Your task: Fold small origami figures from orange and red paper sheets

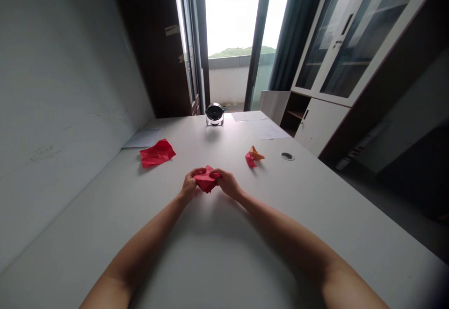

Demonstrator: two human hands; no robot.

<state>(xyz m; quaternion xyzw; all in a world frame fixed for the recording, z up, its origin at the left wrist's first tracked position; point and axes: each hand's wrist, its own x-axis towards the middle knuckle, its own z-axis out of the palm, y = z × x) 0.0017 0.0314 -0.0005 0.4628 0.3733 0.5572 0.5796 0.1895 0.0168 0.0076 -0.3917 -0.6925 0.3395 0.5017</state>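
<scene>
A piece of folded red paper (pixel 206 181) is held between both hands, just above the middle of the white table. My left hand (pixel 190 182) grips its left side, with the thumb along the upper edge. On the right side my right hand (pixel 228 183) pinches the same paper, fingers bent over its top. The paper is creased into layers that come to a point toward me; its underside is hidden. Farther left lies a creased red paper sheet (pixel 157 153). Right of my hands sit a small red folded paper piece (pixel 250 159) and an orange folded paper piece (pixel 257 153), touching.
A round black and silver device (pixel 214 114) stands at the far end of the white table (pixel 168 253). White papers (pixel 268 129) lie at the far right, another sheet (pixel 142 138) by the left wall. A cable hole (pixel 287 156) is near the right edge. Glass-door cabinets (pixel 336 42) stand beyond.
</scene>
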